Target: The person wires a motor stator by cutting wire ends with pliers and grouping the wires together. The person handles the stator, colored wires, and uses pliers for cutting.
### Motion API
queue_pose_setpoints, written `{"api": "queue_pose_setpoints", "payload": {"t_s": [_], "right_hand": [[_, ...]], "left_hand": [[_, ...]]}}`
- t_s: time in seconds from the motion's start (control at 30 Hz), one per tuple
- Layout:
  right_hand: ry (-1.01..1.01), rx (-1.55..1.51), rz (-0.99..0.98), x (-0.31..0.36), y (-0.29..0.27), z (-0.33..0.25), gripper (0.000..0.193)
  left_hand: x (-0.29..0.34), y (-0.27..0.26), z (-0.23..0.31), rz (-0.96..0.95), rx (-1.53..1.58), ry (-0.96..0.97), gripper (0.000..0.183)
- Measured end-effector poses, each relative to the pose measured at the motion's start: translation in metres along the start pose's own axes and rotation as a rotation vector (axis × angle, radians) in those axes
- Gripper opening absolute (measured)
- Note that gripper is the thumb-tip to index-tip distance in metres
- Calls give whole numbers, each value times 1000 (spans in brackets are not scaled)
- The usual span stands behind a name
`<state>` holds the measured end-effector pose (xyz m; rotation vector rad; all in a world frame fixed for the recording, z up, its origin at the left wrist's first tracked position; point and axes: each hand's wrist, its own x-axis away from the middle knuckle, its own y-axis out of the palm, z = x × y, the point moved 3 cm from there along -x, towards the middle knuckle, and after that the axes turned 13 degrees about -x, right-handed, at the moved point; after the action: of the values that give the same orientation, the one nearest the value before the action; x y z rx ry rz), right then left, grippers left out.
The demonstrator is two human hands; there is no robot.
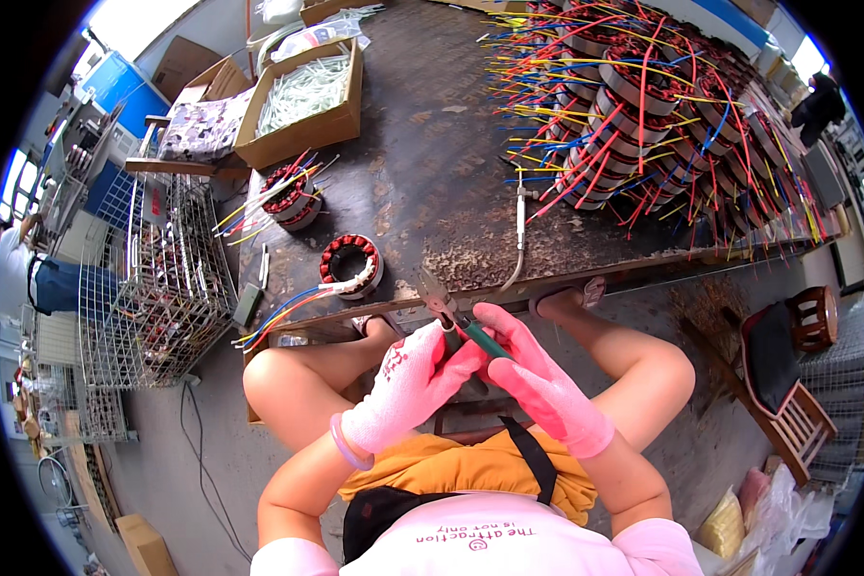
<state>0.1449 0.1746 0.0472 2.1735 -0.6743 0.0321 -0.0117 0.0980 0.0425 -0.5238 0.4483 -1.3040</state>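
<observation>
Pliers with green handles (487, 340) are between my two gloved hands in front of my body, jaws pointing up and slightly left. My left hand (405, 389), in a pink and white glove, is closed around the left handle. On the other handle my right hand (547, 389), in a pink glove, is closed too, its fingers partly hidden. Just beyond, a motor stator ring (374, 278) with red windings lies at the table edge, its blue, yellow and red leads trailing left. Behind it stands a second wound stator (302, 209) with loose wires.
Many wound stators (634, 115) with coloured leads are stacked at the far right of the dark worktable (422, 173). A cardboard box (353, 106) of white sleeves sits far left. A white pen-like tool (521, 216) with a hose lies near the edge. Wire cages (154, 288) stand left.
</observation>
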Motion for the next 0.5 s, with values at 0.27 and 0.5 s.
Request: {"api": "queue_pose_setpoints", "payload": {"t_s": [0.27,0.5], "right_hand": [[168,4,19,-4,4,29,70],[390,-186,18,-2,-44,60,52]], "left_hand": [[6,-11,-20,-213,29,-172,22],[-50,-126,-91,382,-922,-276,49]]}}
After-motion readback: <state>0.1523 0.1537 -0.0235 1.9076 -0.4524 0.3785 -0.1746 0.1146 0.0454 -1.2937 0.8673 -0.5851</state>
